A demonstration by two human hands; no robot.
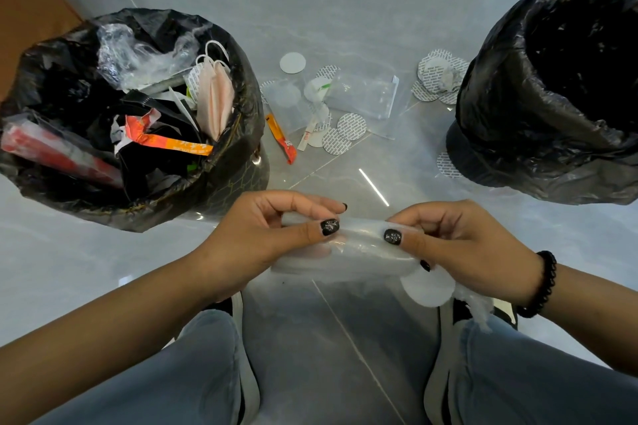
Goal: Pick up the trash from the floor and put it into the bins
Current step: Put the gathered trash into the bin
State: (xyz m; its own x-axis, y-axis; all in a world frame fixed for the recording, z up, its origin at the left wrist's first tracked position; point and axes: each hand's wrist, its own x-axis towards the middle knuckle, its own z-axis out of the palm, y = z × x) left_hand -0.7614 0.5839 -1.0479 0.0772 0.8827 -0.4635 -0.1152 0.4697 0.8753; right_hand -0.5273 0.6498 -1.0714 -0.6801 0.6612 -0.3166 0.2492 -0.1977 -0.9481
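Observation:
A clear plastic bag [352, 252] is stretched between my two hands just above my knees. My left hand [272, 235] pinches its left end between thumb and fingers. My right hand [459, 248] pinches the right end, and a white round disc [428, 288] and a scrap of crumpled clear plastic [478, 310] hang under that hand. The left bin [241, 162], lined in black, is full of wrappers, a face mask and plastic. The right bin [483, 103], also lined in black, looks dark inside.
Between the bins the grey tile floor holds several round foil seals [350, 126], clear zip bags [362, 97], an orange sachet [281, 138] and a white stick packet [308, 133]. More seals [436, 79] lie against the right bin. My knees and shoes fill the bottom.

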